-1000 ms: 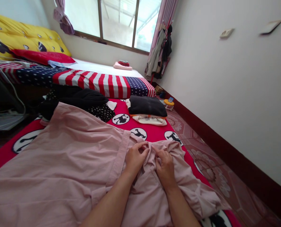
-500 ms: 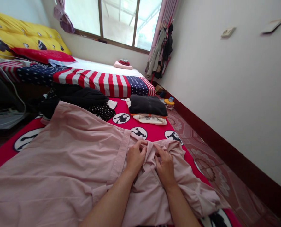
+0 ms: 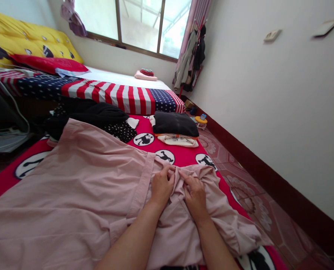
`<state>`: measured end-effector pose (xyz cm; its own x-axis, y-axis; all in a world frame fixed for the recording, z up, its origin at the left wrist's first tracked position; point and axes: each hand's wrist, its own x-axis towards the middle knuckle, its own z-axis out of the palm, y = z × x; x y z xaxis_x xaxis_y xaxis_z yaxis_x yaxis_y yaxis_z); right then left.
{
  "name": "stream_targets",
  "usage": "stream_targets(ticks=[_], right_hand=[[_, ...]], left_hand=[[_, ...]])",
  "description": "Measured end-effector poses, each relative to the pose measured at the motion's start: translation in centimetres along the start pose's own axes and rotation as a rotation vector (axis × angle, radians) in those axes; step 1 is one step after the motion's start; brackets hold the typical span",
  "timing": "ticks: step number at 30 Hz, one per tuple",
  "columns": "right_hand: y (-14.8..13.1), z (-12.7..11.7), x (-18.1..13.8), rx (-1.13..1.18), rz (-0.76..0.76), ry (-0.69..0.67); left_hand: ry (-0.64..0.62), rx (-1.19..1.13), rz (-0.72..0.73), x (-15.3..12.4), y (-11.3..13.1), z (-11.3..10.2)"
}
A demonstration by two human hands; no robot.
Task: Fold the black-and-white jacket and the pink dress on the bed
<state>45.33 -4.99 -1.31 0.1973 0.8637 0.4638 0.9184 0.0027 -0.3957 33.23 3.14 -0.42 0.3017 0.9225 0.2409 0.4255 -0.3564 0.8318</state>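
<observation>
A large pink garment [image 3: 99, 176], with a waistband-like strip across it, lies spread over the red cloth with round monkey prints [image 3: 180, 158]. My left hand [image 3: 162, 183] pinches the fabric near the garment's upper edge, right of that strip. Close beside it, my right hand [image 3: 195, 191] has its fingers closed on the same fabric. Between the two hands the cloth is gathered into a raised fold. The garment's right end is bunched and wrinkled. My fingertips partly hide the bit they hold.
Folded clothes with a dark top piece [image 3: 175, 123] are stacked beyond my hands. A black pile of clothes [image 3: 93, 114] lies to their left. Behind stands a bed with a striped, starred cover [image 3: 110, 93]. A small yellow stool [image 3: 201, 120] is by the right wall.
The hands have hardly moved and still pinch the fabric; the right fingertips sit slightly nearer the left ones. The whole view has shifted a little.
</observation>
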Motion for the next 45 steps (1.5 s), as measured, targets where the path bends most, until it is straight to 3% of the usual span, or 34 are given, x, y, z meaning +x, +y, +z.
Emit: stream_targets(ticks=[8,15,22,27,35,45], right_hand=[[0.1,0.4,-0.1,0.086,0.111,0.088],[0.6,0.1,0.4,0.248,0.273,0.293],[2.1,0.5,1.4,0.325,0.343,0.226],[1.7,0.7,1.2,0.367,0.336,0.264],[2.1,-1.4,2.7,0.472,0.377,0.120],[1.3,-0.2,1.2,0.376,0.144,0.159]], left_hand=[[-0.044,0.054,0.057,0.0,0.1,0.0],[0.007,0.057,0.072,-0.4,0.1,0.1],[-0.022,0.024,0.231,-0.6,-0.1,0.1],[-0.051,-0.012,0.250,-0.5,-0.2,0.1],[0.048,-0.044,0.198,-0.4,-0.2,0.0],[0.044,-0.121,0.211,-0.3,-0.4,0.0]])
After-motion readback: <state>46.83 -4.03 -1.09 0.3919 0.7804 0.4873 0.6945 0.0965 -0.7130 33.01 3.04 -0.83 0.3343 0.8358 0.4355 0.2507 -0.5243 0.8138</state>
